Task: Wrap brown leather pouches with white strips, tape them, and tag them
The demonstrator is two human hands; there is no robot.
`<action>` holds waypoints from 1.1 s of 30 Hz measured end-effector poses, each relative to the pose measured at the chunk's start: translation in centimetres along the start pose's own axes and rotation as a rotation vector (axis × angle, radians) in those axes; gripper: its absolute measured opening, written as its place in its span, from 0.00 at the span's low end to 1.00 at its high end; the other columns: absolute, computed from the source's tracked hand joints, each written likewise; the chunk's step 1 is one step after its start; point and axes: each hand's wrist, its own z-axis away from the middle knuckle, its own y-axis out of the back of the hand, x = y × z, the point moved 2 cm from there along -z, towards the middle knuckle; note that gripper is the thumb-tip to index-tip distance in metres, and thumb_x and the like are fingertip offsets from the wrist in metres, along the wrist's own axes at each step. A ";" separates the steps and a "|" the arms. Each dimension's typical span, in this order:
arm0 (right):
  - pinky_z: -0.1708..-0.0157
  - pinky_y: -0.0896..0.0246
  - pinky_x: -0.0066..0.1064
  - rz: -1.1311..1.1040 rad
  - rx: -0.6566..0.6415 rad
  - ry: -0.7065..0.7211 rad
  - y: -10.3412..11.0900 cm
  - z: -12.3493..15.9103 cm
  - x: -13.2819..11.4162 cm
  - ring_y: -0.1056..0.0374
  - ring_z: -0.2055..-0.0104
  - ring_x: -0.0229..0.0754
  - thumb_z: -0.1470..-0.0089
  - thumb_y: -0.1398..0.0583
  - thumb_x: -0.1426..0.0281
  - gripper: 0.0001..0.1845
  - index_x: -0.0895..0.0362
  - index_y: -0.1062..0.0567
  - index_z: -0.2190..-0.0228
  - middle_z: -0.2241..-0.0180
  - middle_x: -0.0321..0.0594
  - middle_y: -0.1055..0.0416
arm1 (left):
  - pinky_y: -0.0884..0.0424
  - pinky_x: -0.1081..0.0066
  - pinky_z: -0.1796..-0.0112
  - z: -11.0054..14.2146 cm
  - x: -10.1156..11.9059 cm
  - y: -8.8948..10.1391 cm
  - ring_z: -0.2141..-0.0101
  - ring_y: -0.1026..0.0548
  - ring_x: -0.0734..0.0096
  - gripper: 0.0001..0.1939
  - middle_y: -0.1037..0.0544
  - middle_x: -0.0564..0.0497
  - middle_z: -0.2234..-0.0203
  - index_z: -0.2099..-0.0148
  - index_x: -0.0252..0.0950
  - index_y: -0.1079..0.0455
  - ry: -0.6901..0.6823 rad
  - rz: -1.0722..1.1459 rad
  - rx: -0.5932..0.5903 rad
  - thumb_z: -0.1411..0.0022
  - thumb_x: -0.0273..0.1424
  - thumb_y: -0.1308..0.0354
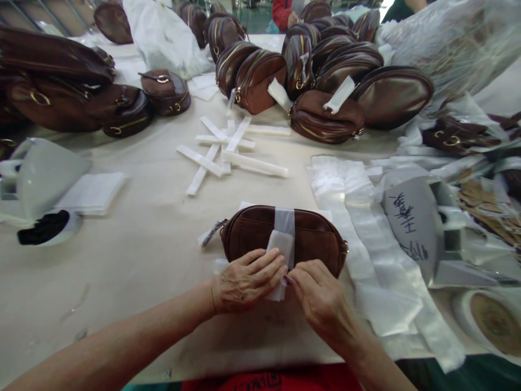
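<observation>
A small brown leather bag lies in front of me, with a thin translucent wrapping strip across its middle. A folded white piece sits over the strip. My left hand lies on the bag's near side with fingers stretched out, pressing the white piece down. Beside it, my right hand has thumb and fingers pinched on the strip's edge at the bag's near rim. A wrapped zipper pull sticks out at the bag's left end. White paper shows partly beneath the bag.
Several white strips lie crossed beyond the bag. Brown bags are heaped at the back, more at left. Tape dispensers stand left and right. Plastic sleeves spread at right. Another person's red sleeve shows far back.
</observation>
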 end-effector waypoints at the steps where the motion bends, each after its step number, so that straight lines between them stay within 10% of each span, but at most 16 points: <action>1: 0.69 0.39 0.30 0.008 -0.037 0.040 0.2 -0.2 0.1 0.39 0.69 0.40 0.43 0.48 0.79 0.09 0.59 0.30 0.73 0.73 0.42 0.32 | 0.34 0.61 0.48 0.0 0.0 0.0 0.45 0.36 0.57 0.18 0.29 0.42 0.50 0.47 0.26 0.35 -0.001 0.009 0.006 0.34 0.23 0.59; 12: 0.57 0.34 0.37 -0.035 -0.031 0.279 0.7 -0.4 1.0 0.35 0.60 0.43 0.45 0.50 0.84 0.13 0.63 0.29 0.61 0.65 0.46 0.28 | 0.33 0.61 0.49 -0.3 0.1 0.2 0.45 0.35 0.57 0.16 0.28 0.42 0.50 0.49 0.26 0.33 0.037 0.060 0.045 0.34 0.24 0.56; 33: 0.70 0.41 0.29 -0.102 0.047 -0.174 -1.1 -1.4 0.8 0.39 0.70 0.38 0.42 0.47 0.78 0.09 0.57 0.32 0.73 0.74 0.38 0.33 | 0.31 0.57 0.49 -0.3 -0.5 0.4 0.46 0.35 0.51 0.16 0.25 0.38 0.57 0.52 0.24 0.32 -0.003 0.205 0.047 0.36 0.21 0.57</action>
